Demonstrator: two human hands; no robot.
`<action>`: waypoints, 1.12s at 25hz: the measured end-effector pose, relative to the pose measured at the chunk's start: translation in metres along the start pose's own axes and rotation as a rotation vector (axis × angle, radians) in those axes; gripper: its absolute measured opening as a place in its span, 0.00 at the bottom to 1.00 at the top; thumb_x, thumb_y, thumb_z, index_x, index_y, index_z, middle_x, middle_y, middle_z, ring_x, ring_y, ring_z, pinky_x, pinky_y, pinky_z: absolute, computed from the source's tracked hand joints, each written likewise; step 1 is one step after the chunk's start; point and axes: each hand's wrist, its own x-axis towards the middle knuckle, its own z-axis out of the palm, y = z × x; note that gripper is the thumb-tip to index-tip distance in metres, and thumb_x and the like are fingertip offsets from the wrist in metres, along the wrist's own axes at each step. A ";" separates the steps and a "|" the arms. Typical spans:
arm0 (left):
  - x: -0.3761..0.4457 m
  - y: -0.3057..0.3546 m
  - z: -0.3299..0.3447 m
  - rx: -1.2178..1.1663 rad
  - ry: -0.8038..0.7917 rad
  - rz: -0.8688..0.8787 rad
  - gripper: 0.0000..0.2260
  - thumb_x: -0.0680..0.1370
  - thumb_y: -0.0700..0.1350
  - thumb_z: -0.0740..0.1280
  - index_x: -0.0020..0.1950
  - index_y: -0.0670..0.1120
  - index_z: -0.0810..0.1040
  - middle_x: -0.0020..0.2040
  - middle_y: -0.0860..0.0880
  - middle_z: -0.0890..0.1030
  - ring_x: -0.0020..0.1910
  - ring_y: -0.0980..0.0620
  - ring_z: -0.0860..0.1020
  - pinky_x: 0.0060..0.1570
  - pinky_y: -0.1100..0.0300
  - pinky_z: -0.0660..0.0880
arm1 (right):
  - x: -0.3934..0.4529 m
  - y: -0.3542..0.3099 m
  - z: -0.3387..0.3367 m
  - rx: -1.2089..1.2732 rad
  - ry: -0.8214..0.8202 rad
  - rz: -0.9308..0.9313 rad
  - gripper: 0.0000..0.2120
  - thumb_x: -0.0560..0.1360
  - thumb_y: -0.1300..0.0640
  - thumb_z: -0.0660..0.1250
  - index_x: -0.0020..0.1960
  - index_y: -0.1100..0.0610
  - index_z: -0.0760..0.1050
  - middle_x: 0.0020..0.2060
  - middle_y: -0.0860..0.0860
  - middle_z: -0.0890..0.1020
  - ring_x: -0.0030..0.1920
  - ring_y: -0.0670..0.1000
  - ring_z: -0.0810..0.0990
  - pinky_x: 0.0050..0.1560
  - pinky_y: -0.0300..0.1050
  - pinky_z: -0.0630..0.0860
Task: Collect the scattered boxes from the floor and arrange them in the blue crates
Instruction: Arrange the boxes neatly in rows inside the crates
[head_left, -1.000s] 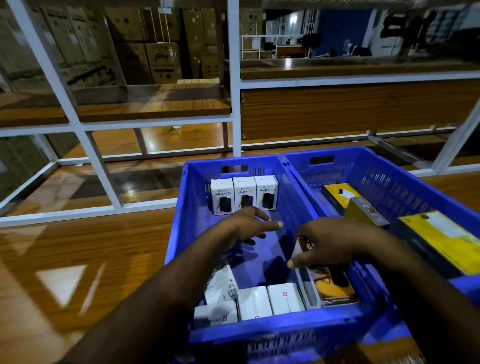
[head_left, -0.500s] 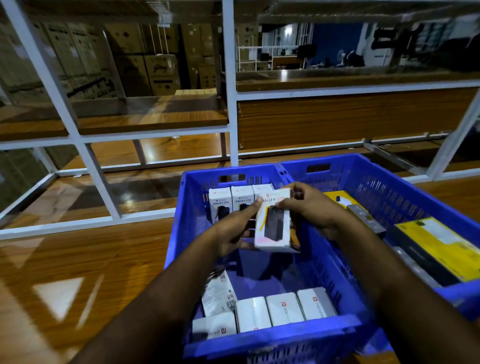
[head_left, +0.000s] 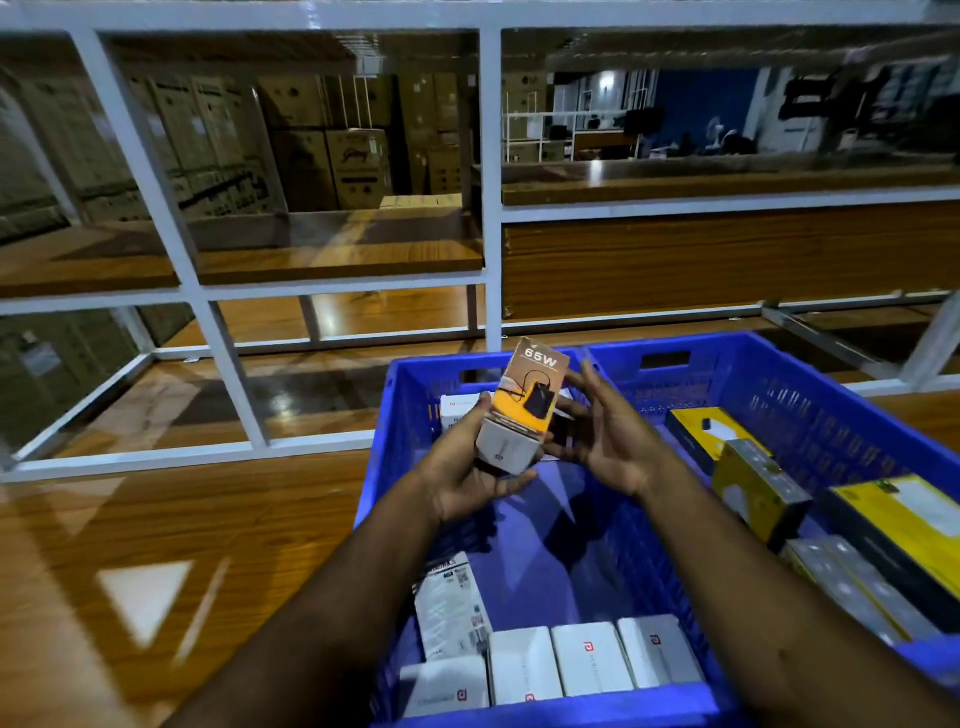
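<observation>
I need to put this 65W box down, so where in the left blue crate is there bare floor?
The left blue crate has bare floor mid-crate, between the white boxes at the far wall and the near row of white boxes. The right blue crate is crowded with yellow boxes. The left hand grips the 65W box.

Orange-white "65W" box (head_left: 524, 410) — tilted, above left blue crate (head_left: 395, 467).

Two bare forearms run up from the bottom edge, with no sleeve on either in view. The left hand (head_left: 467, 483) and right hand (head_left: 608, 441) wear no glove, ring, watch or wristband.
</observation>
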 end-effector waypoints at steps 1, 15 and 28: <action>-0.001 0.001 -0.002 -0.020 -0.044 -0.006 0.21 0.82 0.55 0.57 0.56 0.43 0.84 0.51 0.41 0.85 0.43 0.49 0.83 0.38 0.56 0.82 | -0.001 0.002 0.000 -0.011 -0.034 0.005 0.22 0.73 0.40 0.66 0.59 0.53 0.80 0.52 0.56 0.81 0.45 0.53 0.78 0.49 0.50 0.77; -0.003 0.000 0.004 0.155 0.029 0.101 0.24 0.78 0.56 0.67 0.68 0.42 0.76 0.60 0.42 0.83 0.61 0.45 0.81 0.61 0.42 0.77 | 0.001 0.012 0.009 -0.101 0.232 -0.131 0.20 0.75 0.49 0.71 0.61 0.60 0.78 0.53 0.59 0.85 0.55 0.60 0.84 0.55 0.54 0.80; 0.001 -0.001 0.002 0.025 -0.001 0.009 0.15 0.83 0.49 0.60 0.64 0.45 0.80 0.56 0.43 0.84 0.51 0.44 0.83 0.51 0.46 0.81 | -0.005 0.009 0.009 -0.112 0.014 -0.173 0.18 0.74 0.53 0.69 0.63 0.54 0.75 0.52 0.54 0.85 0.51 0.53 0.83 0.50 0.47 0.80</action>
